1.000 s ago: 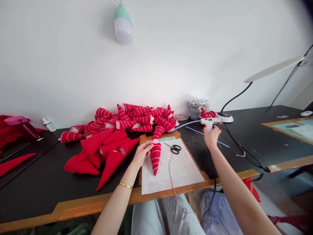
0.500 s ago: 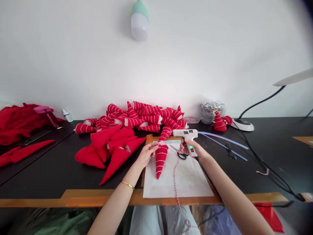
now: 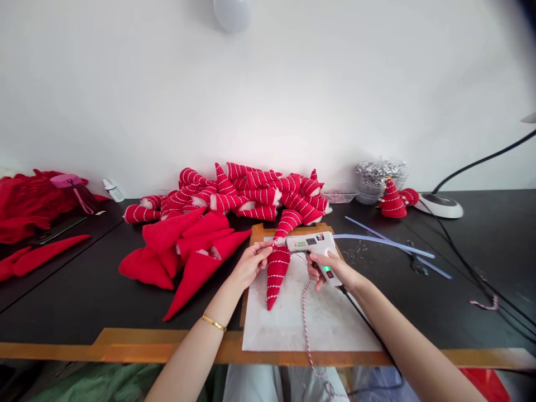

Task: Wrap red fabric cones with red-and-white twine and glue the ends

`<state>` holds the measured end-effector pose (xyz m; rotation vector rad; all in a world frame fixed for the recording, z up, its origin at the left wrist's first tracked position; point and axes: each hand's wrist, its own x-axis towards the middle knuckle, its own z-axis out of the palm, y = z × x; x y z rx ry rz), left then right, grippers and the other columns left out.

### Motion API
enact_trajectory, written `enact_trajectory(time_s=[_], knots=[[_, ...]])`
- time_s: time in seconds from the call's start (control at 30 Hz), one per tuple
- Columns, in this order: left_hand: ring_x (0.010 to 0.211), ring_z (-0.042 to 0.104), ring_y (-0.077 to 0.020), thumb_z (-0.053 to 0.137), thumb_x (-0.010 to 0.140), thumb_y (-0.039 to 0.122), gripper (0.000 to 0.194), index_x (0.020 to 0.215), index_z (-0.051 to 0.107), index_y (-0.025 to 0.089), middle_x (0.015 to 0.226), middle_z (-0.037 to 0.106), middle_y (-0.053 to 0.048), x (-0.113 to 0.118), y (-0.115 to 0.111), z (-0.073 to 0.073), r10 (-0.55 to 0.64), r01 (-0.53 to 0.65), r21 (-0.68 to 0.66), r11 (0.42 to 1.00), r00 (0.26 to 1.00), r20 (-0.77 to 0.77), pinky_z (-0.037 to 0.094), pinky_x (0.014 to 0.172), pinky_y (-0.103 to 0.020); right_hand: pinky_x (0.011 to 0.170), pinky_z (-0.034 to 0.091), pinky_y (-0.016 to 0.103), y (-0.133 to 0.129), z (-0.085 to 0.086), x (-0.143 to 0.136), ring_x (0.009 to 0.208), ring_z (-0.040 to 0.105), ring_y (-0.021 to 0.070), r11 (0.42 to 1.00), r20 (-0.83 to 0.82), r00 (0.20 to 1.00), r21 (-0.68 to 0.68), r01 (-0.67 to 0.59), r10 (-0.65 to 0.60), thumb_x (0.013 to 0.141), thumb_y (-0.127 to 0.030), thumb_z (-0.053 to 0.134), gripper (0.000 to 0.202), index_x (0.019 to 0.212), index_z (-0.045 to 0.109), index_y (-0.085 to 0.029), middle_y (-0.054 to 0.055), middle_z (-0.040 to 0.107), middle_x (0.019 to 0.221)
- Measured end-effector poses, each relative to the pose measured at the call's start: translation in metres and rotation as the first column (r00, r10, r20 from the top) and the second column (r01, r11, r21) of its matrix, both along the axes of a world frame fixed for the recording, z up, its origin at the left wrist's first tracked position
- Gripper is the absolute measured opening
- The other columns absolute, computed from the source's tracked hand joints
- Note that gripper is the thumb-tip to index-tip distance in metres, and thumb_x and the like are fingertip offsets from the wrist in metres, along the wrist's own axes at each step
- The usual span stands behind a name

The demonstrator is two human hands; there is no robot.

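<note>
From my remote post I note the right hand [image 3: 344,270], gripping the white glue gun [image 3: 307,243], has brought its nozzle [image 3: 281,242] to the striped red cone [image 3: 278,274] pinched by the left hand [image 3: 252,264] on the white sheet [image 3: 272,330], so gluing appears imminent.

Looks from the wearer's head, facing forward and down over the black, brown-taped table [image 3: 444,315], near enough to take in pale-blue trousered legs [image 3: 251,385] at six o'clock and the plain white wall [image 3: 293,95] at twelve.

Matt cloth cone [image 3: 278,273], plastic gun [image 3: 312,242]
</note>
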<state>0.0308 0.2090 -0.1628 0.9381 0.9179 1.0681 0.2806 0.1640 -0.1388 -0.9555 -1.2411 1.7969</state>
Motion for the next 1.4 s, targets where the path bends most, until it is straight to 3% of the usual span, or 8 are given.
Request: enact_trajectory(time_s=[0.93,1.23,1.4], knots=[[0.044,0.038,-0.0022,0.090,0.061,0.035,0.047,0.099,0.073,0.014,0.061,0.053,0.006,0.001,-0.004,0.004,-0.029,0.029,-0.018,0.999,0.999,0.026,0.026,0.044,-0.020,0.039,0.047,0.021,0.006,-0.014,-0.001,0.045,0.045,0.0099,0.998,0.029,0.998,0.001,-0.060,0.059,0.082,-0.058,0.068,0.044,0.068,0.052,-0.019,-0.005,0.046,0.054],[0.044,0.037,-0.0024,0.089,0.062,0.034,0.046,0.099,0.073,0.013,0.058,0.052,0.006,0.001,-0.003,0.002,-0.028,0.028,-0.017,0.999,0.999,0.033,0.025,0.044,-0.019,0.036,0.043,0.021,0.002,-0.006,-0.002,0.043,0.041,0.0098,0.998,0.023,0.998,0.026,-0.051,0.051,0.082,-0.057,0.067,0.042,0.070,0.052,-0.020,-0.006,0.044,0.051],[0.045,0.038,-0.0020,0.090,0.060,0.034,0.047,0.099,0.073,0.014,0.061,0.053,0.006,0.001,-0.003,0.003,-0.033,0.034,-0.018,0.999,0.999,0.039,0.026,0.044,-0.019,0.035,0.043,0.022,0.004,-0.010,-0.002,0.041,0.041,0.0098,0.998,0.023,0.998,0.023,-0.061,0.060,0.082,-0.056,0.067,0.041,0.070,0.052,-0.020,-0.006,0.044,0.051]])
